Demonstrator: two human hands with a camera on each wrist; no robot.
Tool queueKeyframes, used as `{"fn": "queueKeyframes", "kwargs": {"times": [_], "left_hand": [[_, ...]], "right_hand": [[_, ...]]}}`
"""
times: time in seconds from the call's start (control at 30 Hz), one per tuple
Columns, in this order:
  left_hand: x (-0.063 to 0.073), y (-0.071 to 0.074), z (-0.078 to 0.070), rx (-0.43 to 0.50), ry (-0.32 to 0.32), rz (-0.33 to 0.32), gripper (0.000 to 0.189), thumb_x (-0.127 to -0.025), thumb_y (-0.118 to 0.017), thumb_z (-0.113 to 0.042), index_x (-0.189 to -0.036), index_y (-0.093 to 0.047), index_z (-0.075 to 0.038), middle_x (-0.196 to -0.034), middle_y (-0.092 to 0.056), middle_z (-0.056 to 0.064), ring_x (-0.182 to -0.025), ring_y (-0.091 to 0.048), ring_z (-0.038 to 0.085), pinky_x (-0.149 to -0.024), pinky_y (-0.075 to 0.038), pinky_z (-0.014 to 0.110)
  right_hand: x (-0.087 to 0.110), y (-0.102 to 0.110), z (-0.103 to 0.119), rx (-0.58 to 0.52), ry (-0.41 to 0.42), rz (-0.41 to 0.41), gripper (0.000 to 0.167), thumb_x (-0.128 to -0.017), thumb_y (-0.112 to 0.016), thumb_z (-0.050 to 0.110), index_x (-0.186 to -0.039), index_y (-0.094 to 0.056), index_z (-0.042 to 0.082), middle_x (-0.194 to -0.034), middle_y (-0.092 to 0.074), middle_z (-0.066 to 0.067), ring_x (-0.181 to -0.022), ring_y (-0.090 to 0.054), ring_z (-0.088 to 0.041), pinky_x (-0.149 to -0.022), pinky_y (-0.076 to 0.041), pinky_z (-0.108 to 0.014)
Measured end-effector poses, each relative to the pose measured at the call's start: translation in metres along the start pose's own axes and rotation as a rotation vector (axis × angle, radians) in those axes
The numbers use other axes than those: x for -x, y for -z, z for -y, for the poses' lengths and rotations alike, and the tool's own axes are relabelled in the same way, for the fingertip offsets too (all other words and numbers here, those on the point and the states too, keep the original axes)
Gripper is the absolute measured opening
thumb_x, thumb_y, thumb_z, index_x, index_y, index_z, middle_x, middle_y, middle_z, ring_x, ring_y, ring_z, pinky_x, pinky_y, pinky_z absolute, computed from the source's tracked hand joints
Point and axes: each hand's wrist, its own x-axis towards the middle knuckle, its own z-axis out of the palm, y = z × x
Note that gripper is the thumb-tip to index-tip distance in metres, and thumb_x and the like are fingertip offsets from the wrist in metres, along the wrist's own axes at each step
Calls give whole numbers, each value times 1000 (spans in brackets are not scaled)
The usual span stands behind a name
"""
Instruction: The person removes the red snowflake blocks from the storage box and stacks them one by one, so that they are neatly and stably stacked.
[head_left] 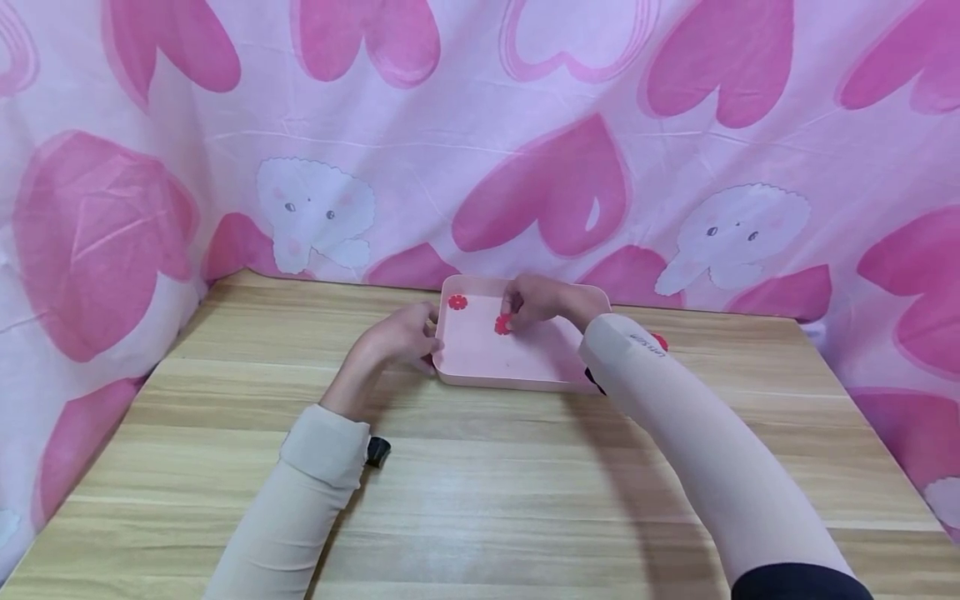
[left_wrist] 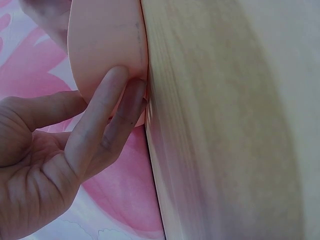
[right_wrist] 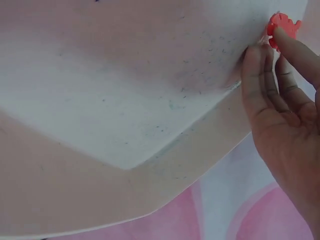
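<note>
A shallow pink tray (head_left: 480, 367) sits toward the back of the table. At its left side is my left hand (head_left: 405, 335); in the left wrist view two fingers (left_wrist: 102, 115) lie against the outer wall and another digit reaches the rim. Over the tray, my right hand (head_left: 534, 298) pinches a red, flower-shaped notched disc (head_left: 502, 324) between thumb and finger. The right wrist view shows this red disc (right_wrist: 284, 29) at the fingertips, above the tray floor. Another red notched disc (head_left: 457, 302) lies in the tray's back left corner.
One more red piece (head_left: 660, 342) shows on the table to the right of the tray, partly hidden by the right sleeve (head_left: 675, 417). The wood-grain table (head_left: 480, 500) ends at a pink heart-patterned curtain (head_left: 420, 125) behind and at both sides.
</note>
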Motion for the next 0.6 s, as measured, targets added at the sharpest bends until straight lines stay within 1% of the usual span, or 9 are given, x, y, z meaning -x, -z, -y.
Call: {"fn": "queueKeyframes", "kwargs": {"times": [0.07,0.13,0.2,0.3,0.37,0.47,0.6], "left_hand": [[0,0,0,1,0,1,45,-105,-56,4,-148,-44,12,-128,-62,30,-97,-77,33,-81,-72,38],[1,0,0,4,1,4,45,-106,-56,4,-149,-43,11,-129,-62,30,-96,-77,33,-81,-72,38],[1,0,0,9,2,6,45,-106,-56,4,-149,-43,11,-130,-61,30,-94,-77,32,-81,-72,39],[1,0,0,15,3,9,44,-107,-56,3,-148,-42,10,-130,-61,30,-92,-77,32,-82,-71,39],[1,0,0,15,2,7,44,-107,-56,3,-148,-42,10,-130,-60,30,-92,-77,31,-82,-71,39],[0,-1,0,10,2,5,44,-107,-56,3,-148,-43,10,-131,-60,30,-93,-77,32,-81,-72,39],[1,0,1,11,-1,2,44,-106,-56,4,-148,-43,10,-129,-61,30,-93,-77,32,-80,-72,39]], "right_hand": [[2,0,-2,-56,-3,-7,10,-98,-73,5,-105,-69,1,-102,-69,-11,-94,-60,-20,-83,-57,-24],[5,1,-3,-119,-3,-16,8,-99,-71,3,-105,-67,-1,-103,-71,-12,-92,-65,-19,-87,-63,-24],[7,1,-4,-184,-5,-23,6,-100,-69,-1,-104,-65,-3,-102,-73,-14,-89,-70,-18,-90,-67,-28],[12,3,-7,-273,-4,-28,6,-100,-68,-5,-104,-63,-4,-98,-73,-15,-84,-74,-18,-90,-70,-34],[14,5,-10,-317,1,-25,7,-100,-68,-6,-105,-62,-6,-96,-73,-16,-81,-76,-18,-88,-71,-36],[17,9,-14,-362,4,-19,10,-99,-67,-8,-108,-61,-9,-94,-73,-17,-78,-77,-16,-84,-71,-36],[22,13,-18,-365,1,-22,15,-99,-69,-6,-112,-63,-11,-92,-72,-14,-76,-76,-15,-83,-71,-36]]}}
